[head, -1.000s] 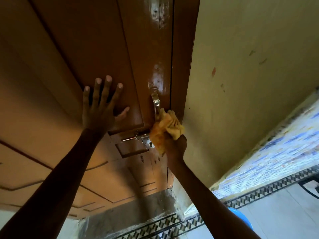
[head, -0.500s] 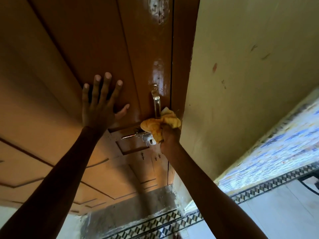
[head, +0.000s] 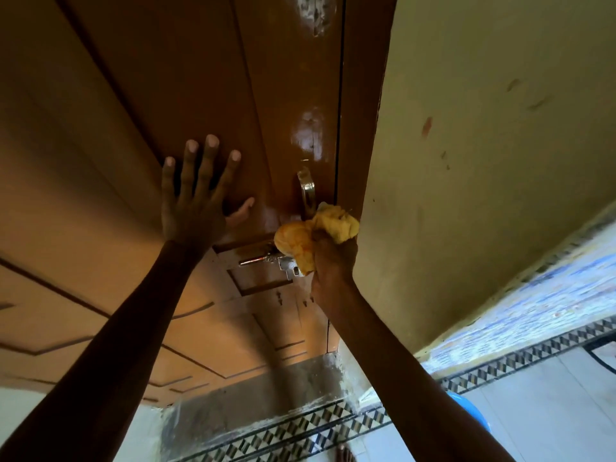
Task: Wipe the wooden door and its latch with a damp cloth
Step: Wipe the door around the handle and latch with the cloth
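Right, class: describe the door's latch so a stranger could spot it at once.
Find the brown wooden door. Near its right edge, below the upright metal handle, the latch lies crosswise, by the yellow cloth. It alone is a horizontal silver bolt.

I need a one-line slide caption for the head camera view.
Right hand presses a yellow cloth on the door latch; left hand braces the wooden door.

Two hands (head: 193, 208) (head: 333, 261), one cloth (head: 313, 236), one door (head: 186, 81)

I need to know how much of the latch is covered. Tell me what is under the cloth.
The cloth, bunched in the right hand, covers the latch's right end and the handle's foot. The bolt shows left of it. Whatever lies beneath is hidden.
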The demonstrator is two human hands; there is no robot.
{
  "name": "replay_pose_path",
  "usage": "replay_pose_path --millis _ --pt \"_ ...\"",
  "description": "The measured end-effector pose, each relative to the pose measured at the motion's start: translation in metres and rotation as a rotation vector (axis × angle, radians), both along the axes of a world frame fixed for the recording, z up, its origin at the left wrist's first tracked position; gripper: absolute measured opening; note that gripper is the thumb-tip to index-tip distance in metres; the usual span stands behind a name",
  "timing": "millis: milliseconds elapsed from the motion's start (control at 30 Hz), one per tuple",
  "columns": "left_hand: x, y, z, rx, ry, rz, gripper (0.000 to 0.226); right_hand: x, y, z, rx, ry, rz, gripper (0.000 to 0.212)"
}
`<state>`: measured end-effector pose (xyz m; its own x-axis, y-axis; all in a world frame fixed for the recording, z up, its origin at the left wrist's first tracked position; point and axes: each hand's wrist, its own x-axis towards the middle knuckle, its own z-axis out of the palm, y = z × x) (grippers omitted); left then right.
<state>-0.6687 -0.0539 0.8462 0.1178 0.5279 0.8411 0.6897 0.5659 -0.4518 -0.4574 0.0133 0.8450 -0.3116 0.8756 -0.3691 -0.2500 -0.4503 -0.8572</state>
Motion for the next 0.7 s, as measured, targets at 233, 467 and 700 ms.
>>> replay_pose_path --millis 233,467,700 --pt "0.002 -0.001 0.001 0.001 0.003 0.001 0.085 -0.005 -0.008 0.013 0.364 -0.194 -0.224 0.046" --pt "0.001 0.000 0.003 -0.002 0.011 -0.002 0.084 -0.008 0.005 -0.001 0.257 -0.207 -0.158 0.038" --pt "0.001 -0.001 0.003 0.000 0.011 -0.013 0.086 -0.009 0.006 -0.014 0.181 -0.126 -0.122 0.032"
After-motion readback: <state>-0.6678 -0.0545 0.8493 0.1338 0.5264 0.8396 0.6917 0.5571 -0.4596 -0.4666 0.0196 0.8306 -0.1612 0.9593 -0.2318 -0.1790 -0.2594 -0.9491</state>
